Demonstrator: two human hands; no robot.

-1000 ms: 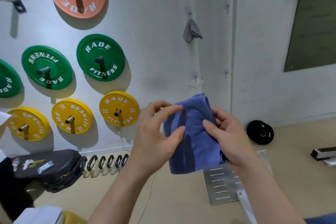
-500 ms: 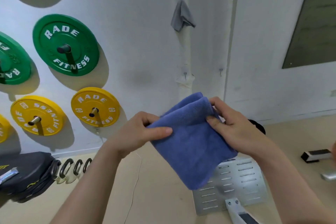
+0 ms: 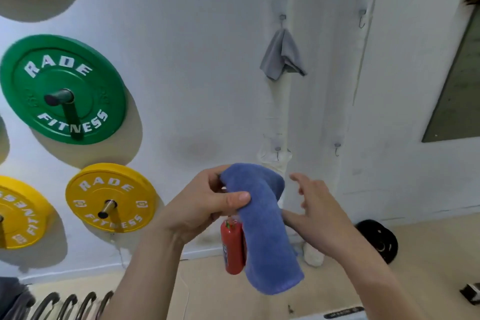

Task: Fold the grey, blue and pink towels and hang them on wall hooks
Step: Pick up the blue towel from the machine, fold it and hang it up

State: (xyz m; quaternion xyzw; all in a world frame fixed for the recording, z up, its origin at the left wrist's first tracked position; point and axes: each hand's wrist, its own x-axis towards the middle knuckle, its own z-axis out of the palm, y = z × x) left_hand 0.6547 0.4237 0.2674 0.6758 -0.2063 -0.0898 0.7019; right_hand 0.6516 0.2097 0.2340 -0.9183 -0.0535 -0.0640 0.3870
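Blue towel (image 3: 262, 228): folded and draped over the fingers of your left hand, its long axis hanging down and slanting a little toward your right hand.
Left hand (image 3: 202, 205): your thumb presses the cloth's near face and your fingers curl behind it. This hand alone carries the towel.
Right hand (image 3: 319, 205): your fingers are spread and hold nothing, just beside the towel's right edge. Whether they touch it cannot be told.
Lower hook (image 3: 278, 152): bare, just above the top fold, up and slightly right of your left hand. It looks the likeliest target, and your left hand is the nearer one.
Second lower hook (image 3: 337, 148): bare, above your right hand.
Grey towel (image 3: 281, 56): already hung, well above both hands.
Pink towel: not in view.
Room: a white wall ahead, with a green plate (image 3: 63, 88) and a yellow plate (image 3: 110, 197) left of your left hand. A red extinguisher (image 3: 232, 247) stands beneath that hand, behind the cloth.
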